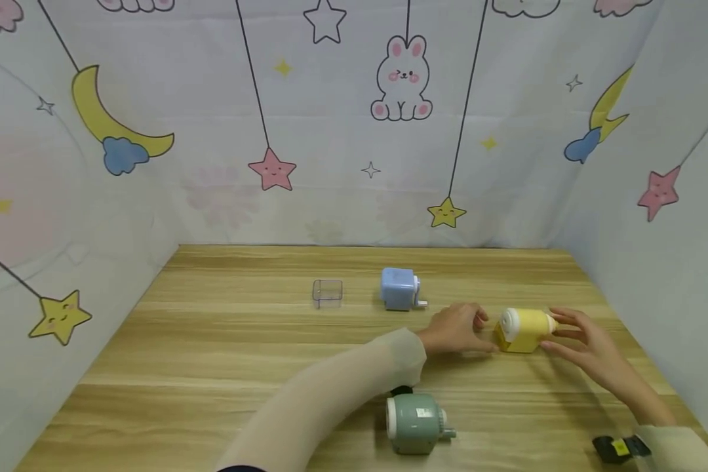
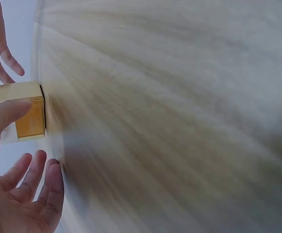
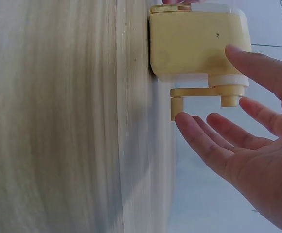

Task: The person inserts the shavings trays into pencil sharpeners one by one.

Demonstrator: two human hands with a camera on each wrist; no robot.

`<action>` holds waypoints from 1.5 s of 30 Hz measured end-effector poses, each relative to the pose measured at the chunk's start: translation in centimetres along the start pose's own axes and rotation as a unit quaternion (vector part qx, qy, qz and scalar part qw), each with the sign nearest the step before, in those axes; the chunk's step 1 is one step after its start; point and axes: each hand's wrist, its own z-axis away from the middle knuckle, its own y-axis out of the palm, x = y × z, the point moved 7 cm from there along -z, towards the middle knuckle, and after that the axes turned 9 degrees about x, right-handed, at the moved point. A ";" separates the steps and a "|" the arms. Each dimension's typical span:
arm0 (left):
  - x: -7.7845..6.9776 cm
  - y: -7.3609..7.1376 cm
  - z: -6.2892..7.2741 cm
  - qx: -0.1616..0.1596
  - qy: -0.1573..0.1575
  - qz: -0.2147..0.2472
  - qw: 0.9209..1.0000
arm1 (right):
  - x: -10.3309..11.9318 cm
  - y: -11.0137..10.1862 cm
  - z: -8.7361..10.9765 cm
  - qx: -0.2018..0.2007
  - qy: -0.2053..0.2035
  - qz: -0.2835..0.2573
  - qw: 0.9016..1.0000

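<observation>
Your yellow sharpener (image 1: 526, 332) stands right of the blue sharpener (image 1: 398, 288) and nearer you, between your left hand (image 1: 457, 328) and right hand (image 1: 596, 351); both have fingers parted and grip nothing, though I cannot tell whether the thumbs touch. The green sharpener (image 1: 420, 425) sits nearer you than the blue sharpener, the clear tray (image 1: 328, 290) left of it.

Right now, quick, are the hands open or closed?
Left hand: open, beside the yellow sharpener.
Right hand: open, fingers spread near the sharpener's crank.
</observation>
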 end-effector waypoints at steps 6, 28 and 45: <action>0.4 -0.3 0.8 0.014 0.012 -0.006 1.000 | -0.3 0.0 0.9 -0.005 0.051 0.028 0.998; 3.1 -2.4 4.8 0.030 0.016 0.010 0.999 | 2.5 4.6 1.4 0.048 0.001 0.023 0.999; 6.2 -3.6 8.2 0.010 0.042 0.030 0.999 | 6.8 8.9 -2.7 0.119 -0.037 0.017 0.992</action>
